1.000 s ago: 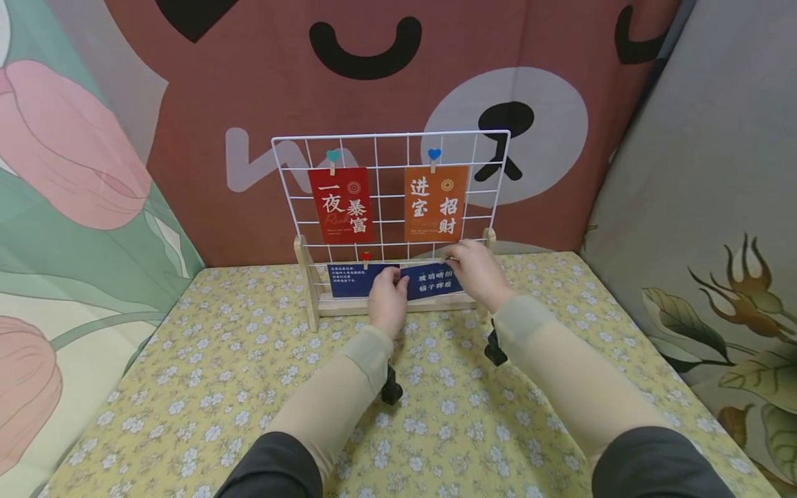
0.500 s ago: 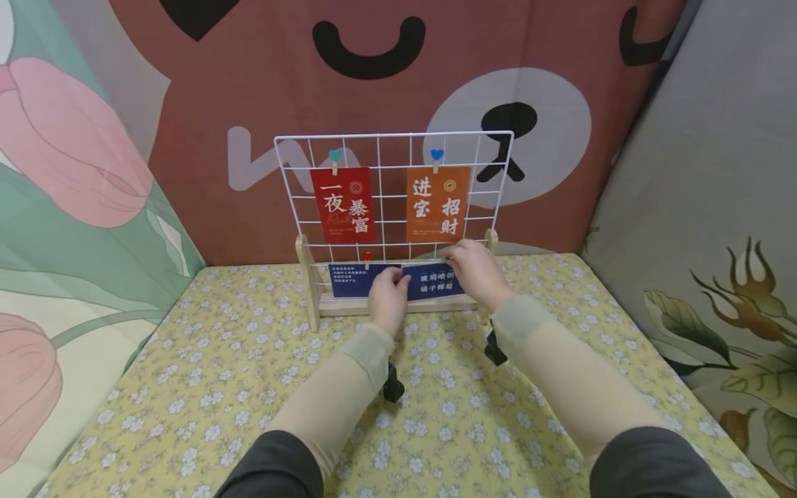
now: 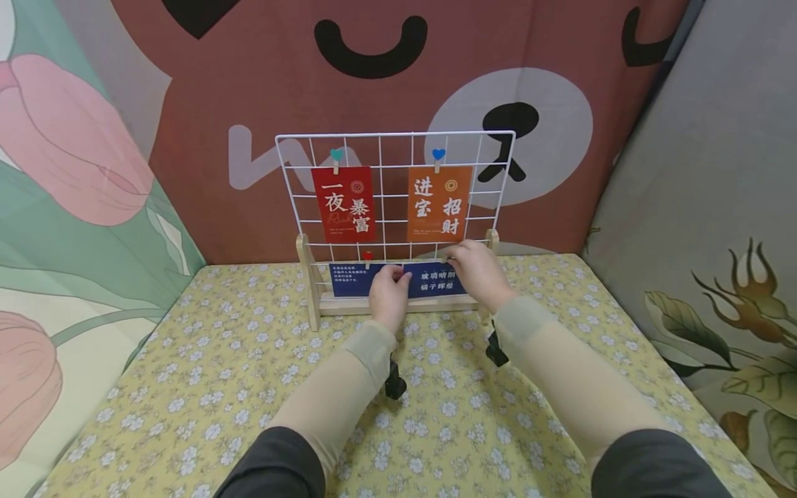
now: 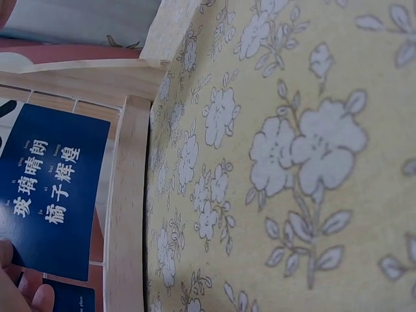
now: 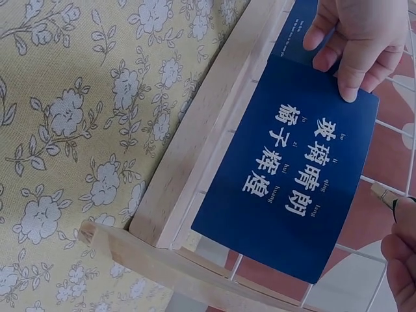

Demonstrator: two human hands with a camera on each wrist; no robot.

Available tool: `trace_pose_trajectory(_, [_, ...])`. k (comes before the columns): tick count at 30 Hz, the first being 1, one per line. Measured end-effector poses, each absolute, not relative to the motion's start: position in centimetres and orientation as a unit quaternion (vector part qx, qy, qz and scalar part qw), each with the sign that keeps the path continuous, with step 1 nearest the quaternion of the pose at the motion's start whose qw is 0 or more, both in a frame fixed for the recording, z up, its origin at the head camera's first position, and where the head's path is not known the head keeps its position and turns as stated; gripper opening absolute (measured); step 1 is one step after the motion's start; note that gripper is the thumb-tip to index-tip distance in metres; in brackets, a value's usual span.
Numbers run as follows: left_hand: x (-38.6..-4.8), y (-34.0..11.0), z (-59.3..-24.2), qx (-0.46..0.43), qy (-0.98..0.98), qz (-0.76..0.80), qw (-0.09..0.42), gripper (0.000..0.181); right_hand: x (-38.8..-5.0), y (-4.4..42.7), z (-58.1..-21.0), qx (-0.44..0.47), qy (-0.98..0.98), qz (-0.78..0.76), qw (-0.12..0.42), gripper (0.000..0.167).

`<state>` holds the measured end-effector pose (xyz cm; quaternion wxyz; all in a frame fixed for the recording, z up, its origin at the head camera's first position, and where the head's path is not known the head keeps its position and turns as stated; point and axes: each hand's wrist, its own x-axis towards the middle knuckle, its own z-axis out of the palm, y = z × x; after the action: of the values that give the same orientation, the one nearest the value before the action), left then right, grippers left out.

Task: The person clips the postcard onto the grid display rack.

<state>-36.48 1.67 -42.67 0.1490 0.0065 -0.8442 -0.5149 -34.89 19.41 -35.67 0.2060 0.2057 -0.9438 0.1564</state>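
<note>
My left hand (image 3: 389,294) pinches the upper left corner of a dark blue card (image 5: 286,169) with white Chinese characters, held against a white wire grid (image 3: 392,197). In the right wrist view, my right hand (image 5: 401,260) pinches a small wooden clip (image 5: 382,193), its tip near the card's upper edge. In the head view, that hand covers the card's right end. To the left, a second blue card (image 3: 349,280) hangs by a red-topped clip (image 3: 367,259); my left hand partly hides it.
A wooden stand (image 3: 309,283) supports the grid. Above hang a red card (image 3: 344,205) under a teal heart clip (image 3: 337,156) and an orange card (image 3: 438,204) under a blue heart clip (image 3: 438,156). Floral cloth (image 3: 249,387) covers the table; a printed curtain (image 3: 249,69) hangs behind.
The blue card in my left hand has turned slightly from a tilt to nearly level. Both hands stay almost in place.
</note>
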Motion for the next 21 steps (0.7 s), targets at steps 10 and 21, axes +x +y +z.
trace_pose_trajectory(10, [-36.68, 1.80, -42.85, 0.020, -0.838, -0.525, 0.149, 0.018, -34.84, 19.86, -35.66, 0.214, -0.939, 0.168, 0.211, 0.021])
trace_pose_trajectory(21, [-36.74, 1.95, -42.91, 0.026, -0.836, -0.528, 0.143, 0.018, -34.99, 19.87, -35.51, 0.217, -0.941, 0.160, 0.203, 0.019])
